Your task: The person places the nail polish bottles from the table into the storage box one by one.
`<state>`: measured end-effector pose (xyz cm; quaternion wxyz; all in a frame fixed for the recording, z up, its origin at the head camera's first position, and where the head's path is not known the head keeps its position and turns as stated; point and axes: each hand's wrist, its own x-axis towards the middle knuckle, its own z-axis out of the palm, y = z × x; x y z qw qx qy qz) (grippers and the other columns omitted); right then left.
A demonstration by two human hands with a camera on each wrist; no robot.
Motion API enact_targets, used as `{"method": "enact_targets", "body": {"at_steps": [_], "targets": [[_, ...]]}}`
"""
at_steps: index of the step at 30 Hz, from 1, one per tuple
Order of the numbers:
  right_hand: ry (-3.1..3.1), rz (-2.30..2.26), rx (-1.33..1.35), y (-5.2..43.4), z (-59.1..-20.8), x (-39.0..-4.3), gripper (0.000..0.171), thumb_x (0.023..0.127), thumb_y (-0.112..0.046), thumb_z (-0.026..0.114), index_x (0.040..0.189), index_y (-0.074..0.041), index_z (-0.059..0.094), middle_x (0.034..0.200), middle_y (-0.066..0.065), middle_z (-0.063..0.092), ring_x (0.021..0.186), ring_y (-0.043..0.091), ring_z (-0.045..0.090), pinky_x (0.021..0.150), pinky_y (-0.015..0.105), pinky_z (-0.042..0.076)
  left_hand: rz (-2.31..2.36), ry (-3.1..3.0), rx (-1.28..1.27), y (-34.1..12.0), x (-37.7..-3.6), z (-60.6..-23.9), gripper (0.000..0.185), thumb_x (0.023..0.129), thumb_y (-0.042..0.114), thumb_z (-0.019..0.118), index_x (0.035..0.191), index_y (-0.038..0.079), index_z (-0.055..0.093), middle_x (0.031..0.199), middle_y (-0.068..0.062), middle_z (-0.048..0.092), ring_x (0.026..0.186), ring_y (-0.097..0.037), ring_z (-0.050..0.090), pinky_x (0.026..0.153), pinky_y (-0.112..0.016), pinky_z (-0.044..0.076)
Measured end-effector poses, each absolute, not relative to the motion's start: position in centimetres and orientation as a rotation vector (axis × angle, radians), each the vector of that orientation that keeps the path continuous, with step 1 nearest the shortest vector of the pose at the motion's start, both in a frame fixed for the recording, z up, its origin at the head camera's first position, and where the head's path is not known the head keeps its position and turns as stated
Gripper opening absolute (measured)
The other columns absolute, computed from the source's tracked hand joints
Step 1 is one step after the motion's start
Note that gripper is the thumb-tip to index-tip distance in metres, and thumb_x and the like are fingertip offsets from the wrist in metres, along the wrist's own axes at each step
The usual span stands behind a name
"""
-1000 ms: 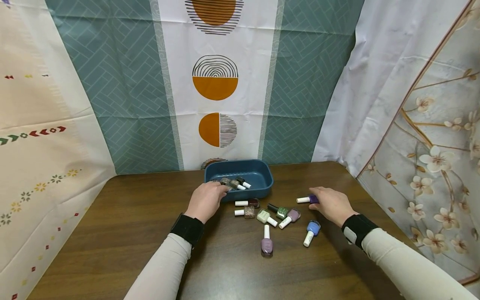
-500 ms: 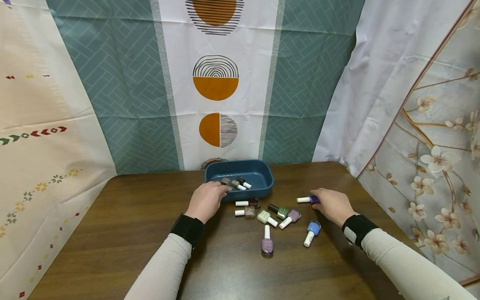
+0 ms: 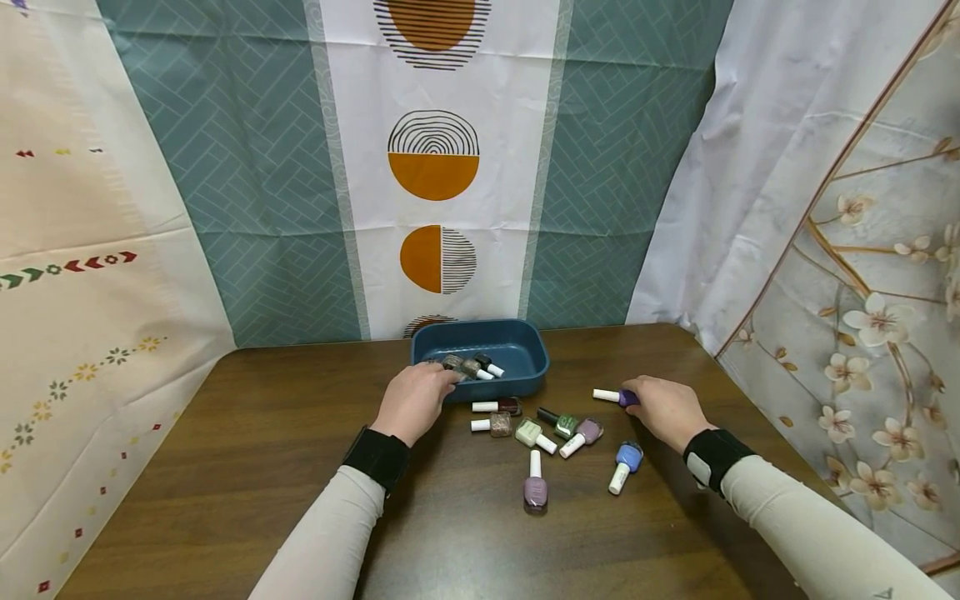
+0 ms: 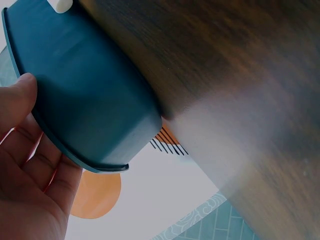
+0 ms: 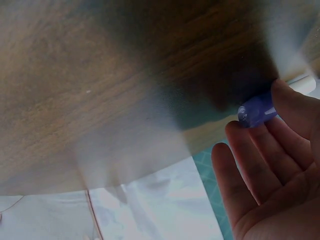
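Note:
My left hand [image 3: 417, 402] grips the near left rim of a dark blue plastic bin [image 3: 525, 385]. In the left wrist view its thumb presses the bin's outer wall [image 4: 95, 90] and the fingers go over the rim. Several glittery and dark nail polish bottles [image 3: 471, 367] with white caps lie inside at the left. My right hand [image 3: 667, 408] pinches a purple nail polish bottle [image 3: 627, 398] by its body, its white cap pointing left. The right wrist view shows the thumb on one side of that purple bottle [image 5: 257, 111] and fingers on the other.
Between the hands lie a dark red bottle [image 3: 510, 406], a glitter one [image 3: 500, 425], a pale green [image 3: 528, 432], a dark green [image 3: 566, 427] and a mauve one [image 3: 591, 431]. Nearer are another mauve bottle [image 3: 536, 493] and a blue one [image 3: 629, 456]. Patterned cloths hang behind the wooden table [image 3: 262, 467].
The purple bottle's cap end has lifted and tilted slightly in my right hand. My left hand stays on the bin's rim, and the other bottles lie as before.

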<state>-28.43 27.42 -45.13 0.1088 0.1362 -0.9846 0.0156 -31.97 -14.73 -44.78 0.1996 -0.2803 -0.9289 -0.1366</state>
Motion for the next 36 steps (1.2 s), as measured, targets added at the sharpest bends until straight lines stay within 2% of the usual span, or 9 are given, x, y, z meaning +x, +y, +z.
{"method": "enact_targets", "body": {"at_steps": [17,36], "targets": [[-2.868,0.082,0.406,27.61,-45.60,-28.43,0.029,0.090,-0.006,0.091,0.116,0.001,0.079,0.112,0.015,0.079,0.104,0.036,0.078,0.084,0.056,0.063,-0.390,-2.553,-0.806,-14.83,-31.72,-44.85,0.016,0.101,0.007,0.081,0.115,0.011,0.086,0.091,-0.004,0.076,0.091,-0.027,0.075,0.086,-0.044,0.062],[-2.863,0.094,0.395,27.72,-45.58,-28.28,0.031,0.091,-0.008,0.091,0.116,0.003,0.078,0.110,0.017,0.078,0.102,0.036,0.078,0.085,0.056,0.064,-0.391,-2.551,-0.803,-14.84,-31.82,-44.80,0.015,0.100,0.007,0.081,0.114,0.011,0.086,0.091,-0.004,0.075,0.092,-0.028,0.075,0.087,-0.045,0.062]]}}
